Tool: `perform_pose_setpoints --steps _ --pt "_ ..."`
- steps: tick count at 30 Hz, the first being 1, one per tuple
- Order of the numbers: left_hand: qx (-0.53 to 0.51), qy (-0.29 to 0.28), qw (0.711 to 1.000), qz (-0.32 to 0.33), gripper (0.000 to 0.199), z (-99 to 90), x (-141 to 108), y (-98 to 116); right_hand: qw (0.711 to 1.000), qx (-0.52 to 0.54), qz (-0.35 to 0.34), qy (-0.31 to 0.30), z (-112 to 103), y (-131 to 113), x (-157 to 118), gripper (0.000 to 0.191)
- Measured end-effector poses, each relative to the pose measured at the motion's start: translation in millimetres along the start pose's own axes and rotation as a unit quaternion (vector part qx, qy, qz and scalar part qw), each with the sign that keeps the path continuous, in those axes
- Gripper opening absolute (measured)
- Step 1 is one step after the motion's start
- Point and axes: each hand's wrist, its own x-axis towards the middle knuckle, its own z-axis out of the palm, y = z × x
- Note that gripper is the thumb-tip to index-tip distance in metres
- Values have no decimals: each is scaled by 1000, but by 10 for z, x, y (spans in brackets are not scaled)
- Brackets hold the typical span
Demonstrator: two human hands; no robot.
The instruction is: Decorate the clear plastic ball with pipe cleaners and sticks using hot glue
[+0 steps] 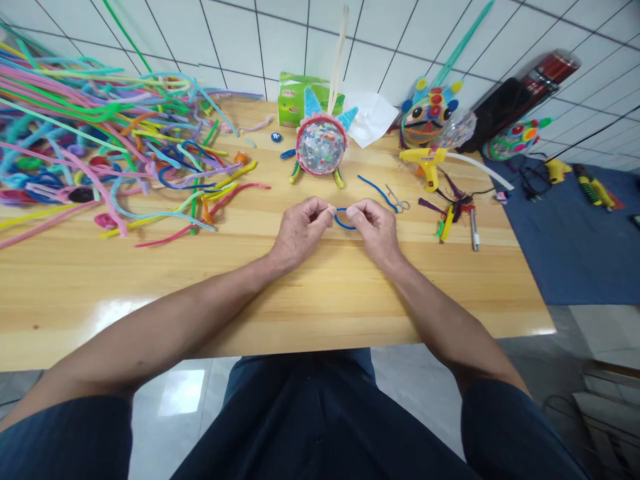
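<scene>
Between my two hands a blue pipe cleaner (345, 226) is bent into a small loop above the wooden table. My left hand (306, 230) pinches one side of it between thumb and forefinger. On the other side my right hand (374, 230) pinches it in the same way. Just beyond them stands a clear ball ornament (321, 145) with a pink fuzzy rim, blue pointed ears and green-yellow feet. A second blue pipe cleaner (377, 193) lies beyond my right hand, beside small scissors (399, 202).
Many coloured pipe cleaners (75, 133) are heaped at the left. At the right lie a yellow glue gun (425, 163), a utility knife (475, 230) and pipe cleaner scraps. Behind are a green packet (290, 100), a decorated ornament (427, 113) and a red thermos (555, 70).
</scene>
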Motion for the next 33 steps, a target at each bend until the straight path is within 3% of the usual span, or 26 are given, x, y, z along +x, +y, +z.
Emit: perform_pose_setpoints --steps 3,8,16,24,33 --pt "-4 -5 1000 -3 26 7 7 2 999 24 39 -8 0 42 13 54" --pt "-27 -4 999 -20 27 13 25 7 998 30 49 -2 -4 51 39 57" --pt "-86 56 991 -82 29 12 105 -17 991 90 98 20 -61 54 116 68" --pt "-54 49 996 -47 28 4 79 16 995 33 94 2 -54 10 80 54" --pt "-34 30 999 -21 27 -10 57 -7 997 16 72 -3 -57 -4 81 74"
